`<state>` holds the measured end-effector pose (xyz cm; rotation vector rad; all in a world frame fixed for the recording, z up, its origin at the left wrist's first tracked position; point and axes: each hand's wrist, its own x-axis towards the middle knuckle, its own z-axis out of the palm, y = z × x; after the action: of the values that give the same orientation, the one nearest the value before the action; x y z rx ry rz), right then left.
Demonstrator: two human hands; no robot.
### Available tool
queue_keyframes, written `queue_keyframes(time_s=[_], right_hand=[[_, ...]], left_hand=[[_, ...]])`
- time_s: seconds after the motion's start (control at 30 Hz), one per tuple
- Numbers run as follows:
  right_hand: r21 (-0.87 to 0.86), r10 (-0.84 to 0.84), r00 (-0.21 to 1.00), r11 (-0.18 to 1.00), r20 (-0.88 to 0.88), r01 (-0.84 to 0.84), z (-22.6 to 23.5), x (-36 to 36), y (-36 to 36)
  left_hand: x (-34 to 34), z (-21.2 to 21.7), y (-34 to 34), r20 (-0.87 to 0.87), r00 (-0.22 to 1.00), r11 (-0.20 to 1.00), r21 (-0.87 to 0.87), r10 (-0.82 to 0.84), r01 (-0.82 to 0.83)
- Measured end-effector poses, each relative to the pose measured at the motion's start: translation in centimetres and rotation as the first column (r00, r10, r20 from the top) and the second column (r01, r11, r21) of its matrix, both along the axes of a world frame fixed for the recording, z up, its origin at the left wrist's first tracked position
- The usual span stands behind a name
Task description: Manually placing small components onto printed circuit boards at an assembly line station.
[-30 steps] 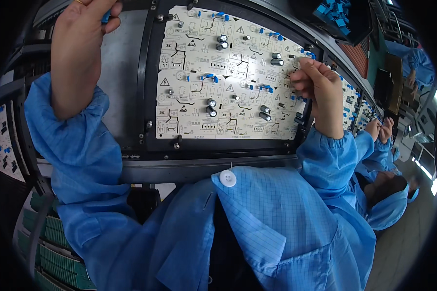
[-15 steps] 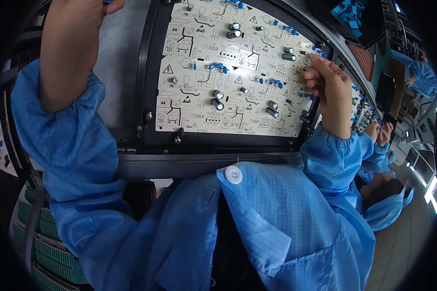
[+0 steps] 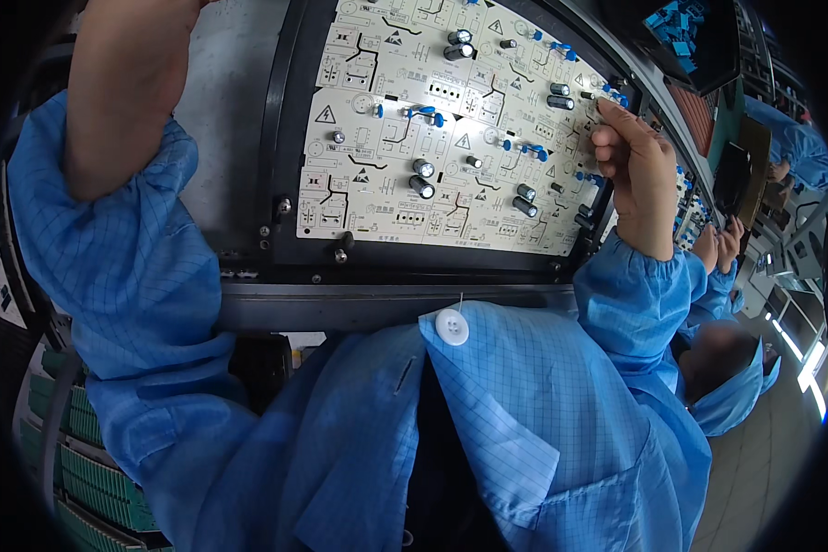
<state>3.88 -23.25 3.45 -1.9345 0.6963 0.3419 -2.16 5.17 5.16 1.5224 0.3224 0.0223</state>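
Observation:
A pale printed circuit board panel [image 3: 396, 198] lies in a black frame [image 3: 276, 152] before me. Black cylindrical capacitors [image 3: 421, 187] and small blue disc-shaped parts [image 3: 423, 112] stand on it in repeating groups. My right hand [image 3: 637, 161] is over the panel's right edge, near blue parts by its upper right corner. Its fingers are curled, with thumb and forefinger close together; whatever may be between them is too small to make out. My left arm reaches up past the frame's left side. Only the edge of my left hand [image 3: 170, 28] shows at the top; its fingers are cut off.
A dark bin [image 3: 708, 55] of blue parts stands at the far right. Along the right runs a line with more populated boards, where a co-worker's hands [image 3: 719, 247] are raised. Green boards [image 3: 110, 488] fill racks at lower left. A metal rail [image 3: 386, 308] crosses before my body.
My left hand has moved farther out past the top edge, taking its fingers and a bit of blue out of sight. The view has shifted slightly; my right hand stays by the panel's right edge.

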Motion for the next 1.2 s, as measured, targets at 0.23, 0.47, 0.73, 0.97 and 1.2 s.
queue_keyframes(time_s=[0.23,0.47,0.73,0.97,1.2], right_hand=[[-0.041,-0.007,1.000,0.999,0.002,0.007,-0.3,0.0,0.5],[-0.021,-0.013,0.999,1.000,0.041,0.014,-0.2,-0.5,0.5],[-0.063,0.002,0.999,0.998,0.053,0.001,-0.4,-0.5,0.8],[-0.084,0.062,0.993,0.995,0.097,-0.054,-0.4,-1.1,1.7],[-0.147,0.082,0.986,0.987,0.144,-0.061,-0.9,-1.6,2.2]], left_hand=[[-0.4,-0.4,0.2,-0.003,1.000,1.000,-0.006,-0.019,0.019],[-1.5,-2.7,5.6,0.008,0.998,0.998,0.000,-0.057,0.057],[-0.7,-0.6,0.5,0.002,0.997,0.997,0.008,-0.081,0.081],[4.9,-8.1,8.2,0.031,0.992,0.993,0.006,-0.120,0.120],[7.0,-6.2,7.4,0.118,0.981,0.988,0.019,-0.157,0.155]])
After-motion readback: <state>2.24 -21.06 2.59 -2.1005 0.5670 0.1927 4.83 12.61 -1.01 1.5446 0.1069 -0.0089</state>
